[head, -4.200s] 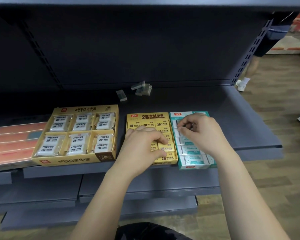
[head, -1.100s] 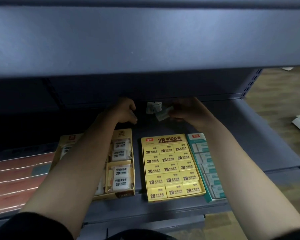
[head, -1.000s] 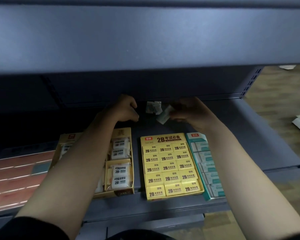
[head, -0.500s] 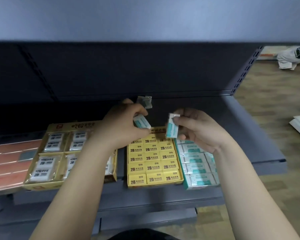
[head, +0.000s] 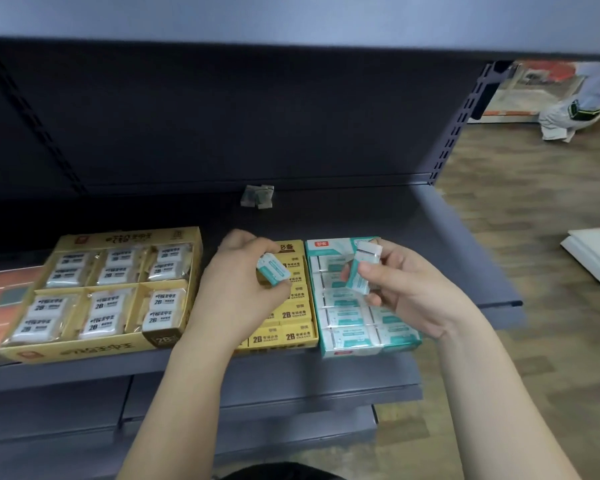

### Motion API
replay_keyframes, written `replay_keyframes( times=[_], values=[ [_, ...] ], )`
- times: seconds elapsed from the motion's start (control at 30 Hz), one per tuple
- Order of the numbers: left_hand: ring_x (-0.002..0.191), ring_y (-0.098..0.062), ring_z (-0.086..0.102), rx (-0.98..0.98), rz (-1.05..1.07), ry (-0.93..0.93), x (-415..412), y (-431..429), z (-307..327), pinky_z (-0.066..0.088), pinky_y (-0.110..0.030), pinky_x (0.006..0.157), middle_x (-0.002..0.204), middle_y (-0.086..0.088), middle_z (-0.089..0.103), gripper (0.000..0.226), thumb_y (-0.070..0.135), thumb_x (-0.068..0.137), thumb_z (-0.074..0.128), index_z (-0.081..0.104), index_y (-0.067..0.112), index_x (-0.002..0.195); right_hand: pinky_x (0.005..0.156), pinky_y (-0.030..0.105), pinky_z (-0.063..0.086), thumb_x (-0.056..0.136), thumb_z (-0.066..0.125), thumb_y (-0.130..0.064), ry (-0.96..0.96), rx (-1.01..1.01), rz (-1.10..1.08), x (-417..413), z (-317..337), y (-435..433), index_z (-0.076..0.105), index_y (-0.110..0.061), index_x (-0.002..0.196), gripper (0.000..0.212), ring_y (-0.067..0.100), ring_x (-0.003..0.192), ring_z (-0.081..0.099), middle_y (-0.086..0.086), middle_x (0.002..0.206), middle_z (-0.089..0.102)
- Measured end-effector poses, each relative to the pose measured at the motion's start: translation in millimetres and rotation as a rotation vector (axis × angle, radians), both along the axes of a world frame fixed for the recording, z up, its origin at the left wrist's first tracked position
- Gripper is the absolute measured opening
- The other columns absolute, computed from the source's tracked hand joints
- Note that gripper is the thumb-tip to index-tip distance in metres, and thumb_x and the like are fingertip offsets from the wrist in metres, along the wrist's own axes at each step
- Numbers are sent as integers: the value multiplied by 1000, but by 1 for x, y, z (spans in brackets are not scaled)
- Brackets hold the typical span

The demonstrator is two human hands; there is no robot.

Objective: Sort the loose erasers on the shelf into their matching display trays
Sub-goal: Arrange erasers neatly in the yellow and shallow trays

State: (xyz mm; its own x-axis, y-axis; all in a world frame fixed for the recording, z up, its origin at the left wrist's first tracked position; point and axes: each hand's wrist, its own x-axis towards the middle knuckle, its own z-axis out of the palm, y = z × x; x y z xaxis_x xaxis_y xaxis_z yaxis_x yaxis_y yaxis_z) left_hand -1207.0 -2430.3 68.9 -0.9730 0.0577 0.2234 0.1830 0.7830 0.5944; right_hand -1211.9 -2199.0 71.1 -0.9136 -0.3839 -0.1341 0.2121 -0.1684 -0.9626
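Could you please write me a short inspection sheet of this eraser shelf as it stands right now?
Surface: dark grey shelf, trays along its front edge.
Job's things: teal tray at right, yellow tray in the middle, large yellow tray at left; loose erasers at the back.
Clutter: orange packs at far left.
Hands: left hand pinches a teal eraser above the yellow tray; right hand holds another teal eraser over the teal tray.
Cables: nothing seen.
Surroundings: wooden floor, someone's foot at far right.
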Motion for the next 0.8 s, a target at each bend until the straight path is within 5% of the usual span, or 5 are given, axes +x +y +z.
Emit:
replay_keyframes(
  times=[0.13,0.27,0.47,0.53,0.8],
  values=[
    [98,-3,47,5,-3,33,3,5,2,35,-8,74,114,11,46,45,26,77,78,63,26,119,56,19,46,69,68,5,56,4,11,5,-2,11,53,-3,88,26,6,55,55,4,79,64],
    [99,-2,46,-14,-3,15,6,8,-1,34,-16,80,119,11,46,47,27,77,77,63,26,122,45,17,43,60,78,0,95,204,-54,10,-2,18,55,-9,78,31,11,61,57,4,83,67],
    [100,-1,44,-33,-16,13,7,8,-6,33,-12,76,114,14,41,48,26,78,78,62,25,123,64,22,53,63,84,-1,134,228,-38,17,1,25,69,-11,80,25,14,75,67,3,85,73],
    [100,0,43,-37,-12,12,6,7,-8,30,-4,71,114,14,41,48,26,79,77,62,26,124,64,19,52,77,71,-5,150,244,-44,20,1,25,72,-9,85,9,10,73,65,2,85,74],
    [98,0,44,-41,-1,9,3,5,-9,34,-15,80,114,14,42,47,28,78,78,62,27,122,45,19,49,91,58,4,67,175,-112,19,-3,28,63,-7,111,24,28,71,72,3,84,64]
  ],
)
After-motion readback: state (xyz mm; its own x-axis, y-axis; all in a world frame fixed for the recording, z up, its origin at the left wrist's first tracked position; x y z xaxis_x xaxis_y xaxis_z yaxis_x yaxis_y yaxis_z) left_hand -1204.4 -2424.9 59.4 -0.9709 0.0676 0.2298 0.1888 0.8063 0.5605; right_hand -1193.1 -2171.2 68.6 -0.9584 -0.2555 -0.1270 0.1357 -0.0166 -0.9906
